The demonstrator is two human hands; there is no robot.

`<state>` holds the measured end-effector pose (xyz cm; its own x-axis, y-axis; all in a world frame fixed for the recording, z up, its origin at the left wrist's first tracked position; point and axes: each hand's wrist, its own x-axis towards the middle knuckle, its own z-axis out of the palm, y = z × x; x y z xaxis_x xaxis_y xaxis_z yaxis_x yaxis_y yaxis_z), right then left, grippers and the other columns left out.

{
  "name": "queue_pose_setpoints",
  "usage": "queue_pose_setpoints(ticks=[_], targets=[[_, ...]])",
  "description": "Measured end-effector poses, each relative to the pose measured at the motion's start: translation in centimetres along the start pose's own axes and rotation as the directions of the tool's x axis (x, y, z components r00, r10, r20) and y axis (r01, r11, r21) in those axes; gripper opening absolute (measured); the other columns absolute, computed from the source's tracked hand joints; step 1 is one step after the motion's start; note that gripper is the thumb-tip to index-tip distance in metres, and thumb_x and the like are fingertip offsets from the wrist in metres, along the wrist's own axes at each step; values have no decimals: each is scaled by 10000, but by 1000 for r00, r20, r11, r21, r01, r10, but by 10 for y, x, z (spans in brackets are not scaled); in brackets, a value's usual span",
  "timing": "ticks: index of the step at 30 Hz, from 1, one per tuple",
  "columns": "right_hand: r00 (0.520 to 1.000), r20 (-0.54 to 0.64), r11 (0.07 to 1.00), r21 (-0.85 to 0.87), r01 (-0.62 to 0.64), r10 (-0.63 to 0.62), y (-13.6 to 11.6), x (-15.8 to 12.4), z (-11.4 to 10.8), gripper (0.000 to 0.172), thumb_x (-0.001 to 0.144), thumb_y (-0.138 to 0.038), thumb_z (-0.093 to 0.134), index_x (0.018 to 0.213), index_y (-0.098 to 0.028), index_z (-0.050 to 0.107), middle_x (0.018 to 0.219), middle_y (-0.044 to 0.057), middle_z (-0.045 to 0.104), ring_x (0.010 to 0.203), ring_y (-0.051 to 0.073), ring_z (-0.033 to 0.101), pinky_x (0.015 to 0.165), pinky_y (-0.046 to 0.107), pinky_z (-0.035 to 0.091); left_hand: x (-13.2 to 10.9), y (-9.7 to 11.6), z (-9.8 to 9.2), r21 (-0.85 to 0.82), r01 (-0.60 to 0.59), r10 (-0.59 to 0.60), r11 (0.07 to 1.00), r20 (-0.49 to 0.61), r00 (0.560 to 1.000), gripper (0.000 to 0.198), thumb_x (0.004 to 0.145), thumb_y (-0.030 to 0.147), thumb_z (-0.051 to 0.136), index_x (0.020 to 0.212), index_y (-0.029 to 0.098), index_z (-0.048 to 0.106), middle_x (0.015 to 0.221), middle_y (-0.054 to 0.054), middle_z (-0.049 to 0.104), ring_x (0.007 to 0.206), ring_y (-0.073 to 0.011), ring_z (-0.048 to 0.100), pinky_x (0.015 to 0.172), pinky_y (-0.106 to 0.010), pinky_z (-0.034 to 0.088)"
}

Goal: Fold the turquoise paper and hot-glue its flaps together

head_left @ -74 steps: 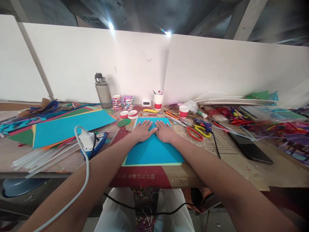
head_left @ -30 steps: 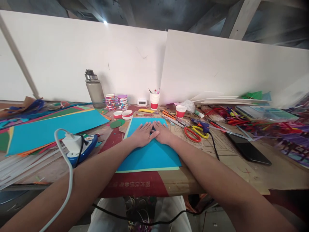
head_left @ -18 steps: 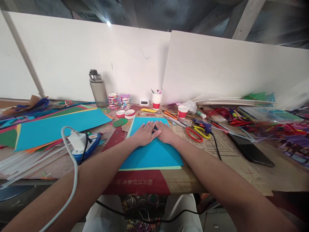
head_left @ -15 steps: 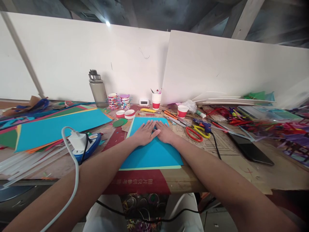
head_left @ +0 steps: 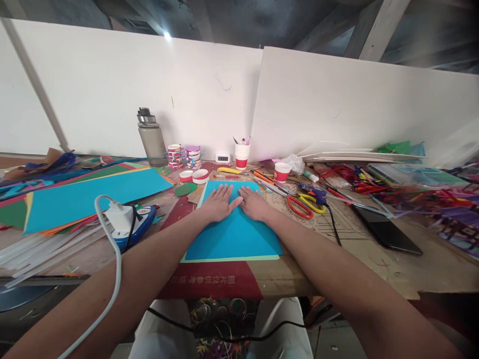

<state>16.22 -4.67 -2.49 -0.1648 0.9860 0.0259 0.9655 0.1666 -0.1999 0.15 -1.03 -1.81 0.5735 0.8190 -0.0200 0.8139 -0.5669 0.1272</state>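
Note:
A blue sheet of paper (head_left: 235, 242) lies in front of me, on top of a pale green sheet (head_left: 267, 258) whose edges peek out at the left and bottom. My left hand (head_left: 219, 204) rests flat on the blue sheet, fingers stretched away from me and thumb pointing inward. Flat on the same sheet, to the right, is my right hand (head_left: 254, 203), its fingers also extended. A narrow strip of blue paper shows between the two hands. Neither hand grips anything.
Scissors (head_left: 299, 207), a glue gun (head_left: 314, 193) and a black phone (head_left: 387, 232) lie to the right. Paper cups (head_left: 282, 172) and a water bottle (head_left: 151, 139) stand behind. At left are a power strip (head_left: 144, 224) with a white cable (head_left: 119, 269) and coloured paper (head_left: 97, 197).
My left hand has slid a little to the left across the blue sheet. The hands touched or overlapped at the fingertips before; now a gap separates them.

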Motion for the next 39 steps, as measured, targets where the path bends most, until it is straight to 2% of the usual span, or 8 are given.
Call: queue_pose_setpoints(ticks=[10, 15, 21, 30, 34, 37, 39], targets=[[1000, -20, 998, 59, 10, -9, 3, 3, 4, 656, 982, -490, 186, 1494, -87, 264, 1572, 102, 198, 1453, 257, 123, 1166, 454, 98, 0, -2, -5, 3, 38, -38, 999, 23, 999, 776, 935, 573, 114, 1521, 64, 132, 1577, -104, 72, 1453, -249, 23, 1176, -409, 96], [1000, -16, 999, 50, 6, -6, 2, 2, 2, 628, 986, -450, 216, 1492, -81, 266, 1572, 102, 198, 1452, 257, 127, 1167, 446, 95, 0, -3, -4, 32, 41, -41, 999, 11, 999, 802, 931, 595, 116, 1520, 52, 130, 1579, -111, 48, 1456, -254, 3, 1177, -402, 71], [1000, -12, 999, 48, 0, 0, 1, 2, 1, 631, 987, -450, 212, 1494, -78, 259, 1573, 102, 195, 1453, 247, 128, 1168, 431, 97, 2, -5, -3, 58, 51, -53, 997, 33, 998, 812, 928, 606, 67, 1510, 57, 201, 1578, -114, 102, 1459, -268, 44, 1173, -426, 91], [1000, -12, 998, 65, -18, 18, 0, 0, -2, 613, 985, -435, 258, 1486, -84, 284, 1568, 101, 211, 1449, 260, 145, 1170, 429, 99, 1, -4, -5, 75, 50, -53, 996, 41, 998, 813, 927, 617, 82, 1511, 65, 204, 1578, -119, 105, 1460, -269, 63, 1173, -423, 91], [997, -68, 997, 68, -20, 25, -2, -2, -4, 588, 986, -398, 269, 1471, -68, 315, 1559, 118, 235, 1448, 257, 152, 1169, 430, 116, 1, -4, -4, 88, 43, -47, 995, 42, 998, 806, 933, 612, 85, 1511, 63, 200, 1575, -119, 113, 1458, -270, 68, 1173, -426, 96], [986, -169, 998, 56, 11, -1, -5, -4, -5, 579, 988, -355, 249, 1480, -50, 284, 1570, 116, 203, 1455, 242, 116, 1175, 417, 89, 1, -4, -3, 99, 29, -33, 995, 43, 999, 781, 944, 589, 88, 1513, 64, 196, 1573, -121, 125, 1458, -266, 65, 1172, -425, 100], [985, -172, 999, 42, 35, -27, -7, -5, -5, 579, 990, -350, 228, 1493, -64, 255, 1578, 102, 175, 1459, 235, 93, 1176, 425, 73, 1, -5, -2, 89, 25, -28, 996, 33, 999, 777, 945, 589, 89, 1514, 71, 197, 1574, -120, 116, 1458, -265, 57, 1172, -426, 96]])
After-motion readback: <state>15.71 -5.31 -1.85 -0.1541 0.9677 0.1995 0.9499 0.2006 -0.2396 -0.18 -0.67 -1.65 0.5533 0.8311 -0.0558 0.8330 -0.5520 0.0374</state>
